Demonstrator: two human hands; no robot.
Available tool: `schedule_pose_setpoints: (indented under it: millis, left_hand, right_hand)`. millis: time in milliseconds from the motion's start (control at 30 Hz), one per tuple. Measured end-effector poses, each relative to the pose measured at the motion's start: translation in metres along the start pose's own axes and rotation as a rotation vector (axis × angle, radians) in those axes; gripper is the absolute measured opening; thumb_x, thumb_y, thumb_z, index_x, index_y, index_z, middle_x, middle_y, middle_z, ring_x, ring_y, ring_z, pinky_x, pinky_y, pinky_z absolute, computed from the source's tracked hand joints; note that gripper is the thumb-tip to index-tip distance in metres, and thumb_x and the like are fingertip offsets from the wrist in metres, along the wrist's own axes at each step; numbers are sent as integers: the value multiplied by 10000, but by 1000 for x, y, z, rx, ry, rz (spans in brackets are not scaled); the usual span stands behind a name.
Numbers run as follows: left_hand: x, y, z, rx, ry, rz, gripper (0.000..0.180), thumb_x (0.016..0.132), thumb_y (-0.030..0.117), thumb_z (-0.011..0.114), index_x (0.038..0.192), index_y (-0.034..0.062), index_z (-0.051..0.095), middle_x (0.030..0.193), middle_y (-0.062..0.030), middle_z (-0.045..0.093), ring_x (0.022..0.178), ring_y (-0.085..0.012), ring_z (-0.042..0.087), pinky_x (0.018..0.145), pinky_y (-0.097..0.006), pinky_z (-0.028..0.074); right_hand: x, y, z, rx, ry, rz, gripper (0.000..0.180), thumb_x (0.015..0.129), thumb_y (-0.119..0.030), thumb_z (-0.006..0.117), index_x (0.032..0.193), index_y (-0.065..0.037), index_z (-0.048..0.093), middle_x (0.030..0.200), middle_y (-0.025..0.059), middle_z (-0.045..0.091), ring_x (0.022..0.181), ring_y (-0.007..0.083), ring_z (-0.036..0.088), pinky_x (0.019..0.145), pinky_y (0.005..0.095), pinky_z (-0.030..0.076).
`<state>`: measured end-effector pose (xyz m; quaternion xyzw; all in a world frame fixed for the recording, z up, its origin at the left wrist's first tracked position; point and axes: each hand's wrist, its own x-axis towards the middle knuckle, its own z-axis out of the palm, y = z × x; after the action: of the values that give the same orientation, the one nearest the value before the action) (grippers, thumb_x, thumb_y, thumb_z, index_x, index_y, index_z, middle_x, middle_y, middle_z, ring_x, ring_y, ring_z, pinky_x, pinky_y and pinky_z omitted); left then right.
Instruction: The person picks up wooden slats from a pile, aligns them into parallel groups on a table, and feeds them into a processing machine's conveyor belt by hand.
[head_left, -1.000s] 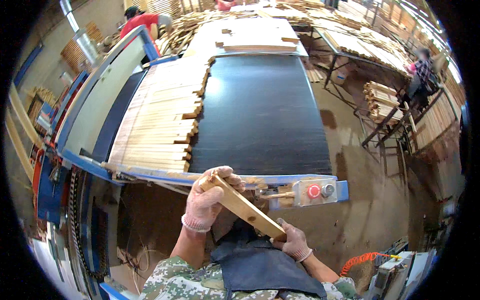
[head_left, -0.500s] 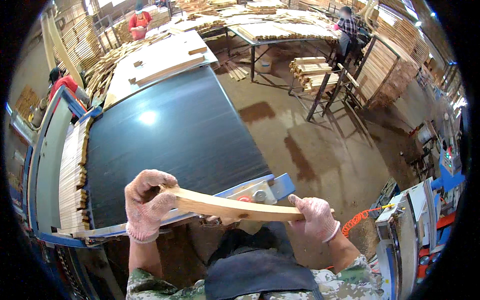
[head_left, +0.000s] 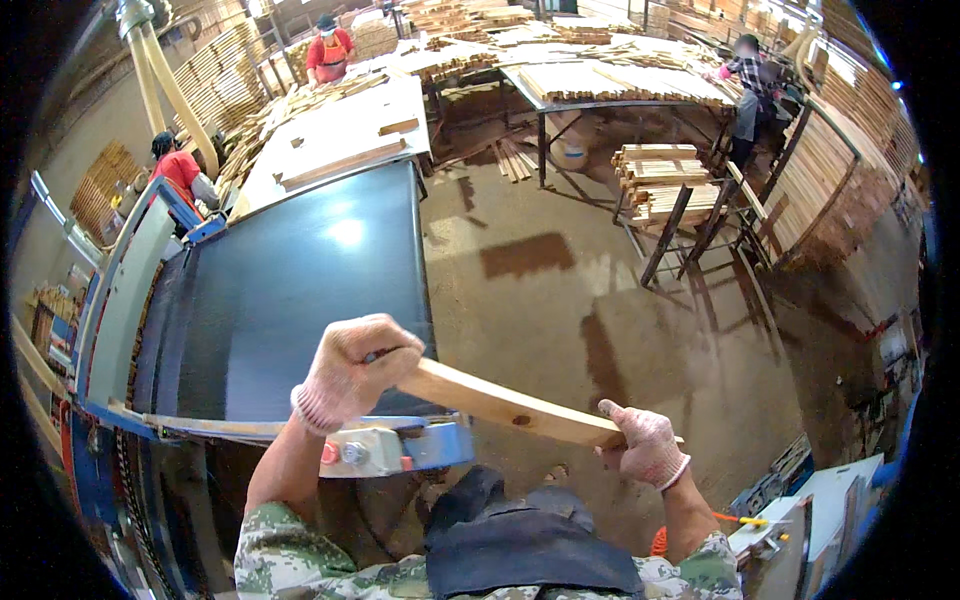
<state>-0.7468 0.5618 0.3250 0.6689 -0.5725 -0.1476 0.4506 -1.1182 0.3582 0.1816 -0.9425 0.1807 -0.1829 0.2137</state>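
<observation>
A pale, slightly curved wooden strip (head_left: pixel 485 396) with a dark knot is held up in front of my body, slanting down to the right. My left hand (head_left: pixel 358 368), in a pinkish knit glove, is closed around its left end, above the near right corner of a dark conveyor belt (head_left: pixel 300 270). The gloved right hand (head_left: pixel 650 448) grips the other end, its thumb along the upper side. A short tip of the strip pokes out beyond that hand. Under my left forearm is a grey control box (head_left: pixel 362 453) with a red button, on the machine's blue frame.
A white table (head_left: pixel 340 135) bearing wooden pieces adjoins the belt's far end. To the right, a rack (head_left: pixel 668 190) holds stacked strips. Several people work farther off, one (head_left: pixel 178 172) beside the belt. A machine with a white top (head_left: pixel 840 500) stands at lower right.
My view has shifted, and the belt's near corner now lies farther left. Both hands still hold the strip, now more steeply slanted. The row of strips along the belt's left side has mostly gone from sight.
</observation>
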Motion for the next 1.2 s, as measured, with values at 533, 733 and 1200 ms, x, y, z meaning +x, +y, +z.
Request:
schedule_pose_setpoints:
  millis: [533,733,1200]
  left_hand:
    - [183,-47,150,231,-302,170,132,845,210,839,872,92,787,818,-93,715,766,-295,703,706,-407,567]
    - [273,-108,174,107,-249,232,99,774,156,831,791,119,741,784,-61,688,754,-290,674,694,-402,550]
    - [459,-234,145,138,80,7,129,815,140,792,756,100,684,763,-79,679,745,-317,664,722,-439,516]
  right_hand:
    - [-6,170,-92,-192,-51,190,647,673,-226,858,1278,-89,675,861,151,717,788,356,711,719,465,570]
    - [59,219,-101,-258,-55,217,633,695,-215,857,1284,-81,669,873,155,719,798,363,710,718,471,565]
    - [300,319,-85,-237,-89,195,657,700,-218,830,1318,-82,653,887,139,706,799,347,706,720,461,573]
